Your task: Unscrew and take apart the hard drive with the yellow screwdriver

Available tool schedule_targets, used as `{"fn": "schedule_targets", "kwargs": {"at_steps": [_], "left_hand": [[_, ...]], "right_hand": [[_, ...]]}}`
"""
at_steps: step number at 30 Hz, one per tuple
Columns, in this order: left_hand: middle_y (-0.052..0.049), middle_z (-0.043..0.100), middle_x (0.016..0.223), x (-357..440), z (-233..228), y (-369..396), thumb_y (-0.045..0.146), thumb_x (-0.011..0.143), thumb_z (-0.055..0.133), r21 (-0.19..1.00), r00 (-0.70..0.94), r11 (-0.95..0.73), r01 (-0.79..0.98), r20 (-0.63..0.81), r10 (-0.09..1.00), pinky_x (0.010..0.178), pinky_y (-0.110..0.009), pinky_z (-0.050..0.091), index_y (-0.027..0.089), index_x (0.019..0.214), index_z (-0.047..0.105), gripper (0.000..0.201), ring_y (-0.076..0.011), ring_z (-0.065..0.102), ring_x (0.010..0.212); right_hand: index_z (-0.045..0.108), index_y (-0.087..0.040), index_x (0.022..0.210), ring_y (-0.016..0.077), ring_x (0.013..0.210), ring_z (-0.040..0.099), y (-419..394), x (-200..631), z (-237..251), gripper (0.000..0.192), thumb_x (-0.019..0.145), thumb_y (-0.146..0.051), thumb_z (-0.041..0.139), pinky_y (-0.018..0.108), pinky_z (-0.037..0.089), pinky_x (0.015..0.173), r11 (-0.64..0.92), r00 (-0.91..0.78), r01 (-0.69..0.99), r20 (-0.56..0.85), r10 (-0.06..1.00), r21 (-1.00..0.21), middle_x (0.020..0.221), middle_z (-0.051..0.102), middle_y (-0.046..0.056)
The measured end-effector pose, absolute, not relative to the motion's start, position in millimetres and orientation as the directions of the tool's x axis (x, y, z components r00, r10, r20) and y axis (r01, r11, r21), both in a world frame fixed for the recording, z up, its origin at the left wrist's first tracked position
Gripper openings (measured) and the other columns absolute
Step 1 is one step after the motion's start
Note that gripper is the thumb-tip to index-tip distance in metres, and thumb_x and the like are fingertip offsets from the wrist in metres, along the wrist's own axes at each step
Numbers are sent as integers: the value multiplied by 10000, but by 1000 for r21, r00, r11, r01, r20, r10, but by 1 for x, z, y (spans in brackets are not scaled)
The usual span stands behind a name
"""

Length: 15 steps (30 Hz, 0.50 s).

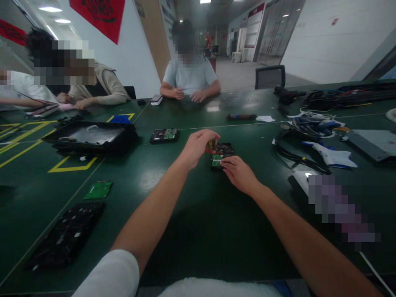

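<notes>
A hard drive (pixel 227 149) lies on the green table in front of me, its underside up, with a green circuit board (pixel 216 160) showing at the near left. My left hand (pixel 199 145) is closed over its left side, fingers curled around the yellow-and-black handle of a screwdriver (pixel 211 144). The screwdriver's tip is hidden. My right hand (pixel 239 173) pinches at the near edge of the drive, fingertips against the board. Whether a small part sits between those fingertips is too small to tell.
Left of me are a loose green board (pixel 98 189), black drive casings (pixel 66 235), black trays (pixel 93 138) and another hard drive (pixel 163 135). Cables (pixel 312 126), a glove (pixel 331 154) and a phone (pixel 337 210) lie right. Across sits a person (pixel 190 76); others sit far left.
</notes>
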<state>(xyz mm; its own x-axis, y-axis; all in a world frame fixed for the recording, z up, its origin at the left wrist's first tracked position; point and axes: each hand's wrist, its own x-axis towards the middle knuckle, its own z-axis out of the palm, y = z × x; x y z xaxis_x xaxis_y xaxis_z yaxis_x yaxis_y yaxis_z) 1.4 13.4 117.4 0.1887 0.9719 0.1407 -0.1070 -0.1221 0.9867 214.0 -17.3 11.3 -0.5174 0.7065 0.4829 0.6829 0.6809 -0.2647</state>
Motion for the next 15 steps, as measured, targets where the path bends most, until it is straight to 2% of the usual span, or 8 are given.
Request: {"fn": "schedule_targets", "kwargs": {"at_steps": [4,10,12,15], "left_hand": [[-62,708,856,3,115,13,374,848,695,972,252,-23,-236,84,964,638,-289,609,184,898,677,197,-196,682,834],[-81,678,944,0,115,17,387,825,680,981,111,-161,-105,173,979,547,-226,530,177,797,731,218,-201,650,894],[-86,690,948,-2,114,18,397,830,680,984,127,-148,-98,160,979,559,-231,533,171,830,758,240,-200,654,887],[-75,705,880,-1,113,17,395,847,686,982,216,-52,-184,92,972,600,-256,564,169,919,742,245,-195,673,839]], "right_hand": [[789,-196,1299,336,1207,663,-17,214,11,331,1040,-130,593,570,609,1047,682,-514,681,491,704,-265,1284,756,151],[791,-179,1302,347,1218,664,-17,214,12,328,1042,-140,595,583,613,1036,681,-517,679,480,709,-276,1285,757,170],[792,-196,1309,348,1223,663,-17,214,12,337,1043,-143,592,587,613,1035,677,-514,681,476,714,-279,1288,756,165],[790,-198,1310,341,1218,663,-18,214,13,339,1048,-142,582,579,609,1047,679,-517,682,478,710,-271,1290,755,157]]}}
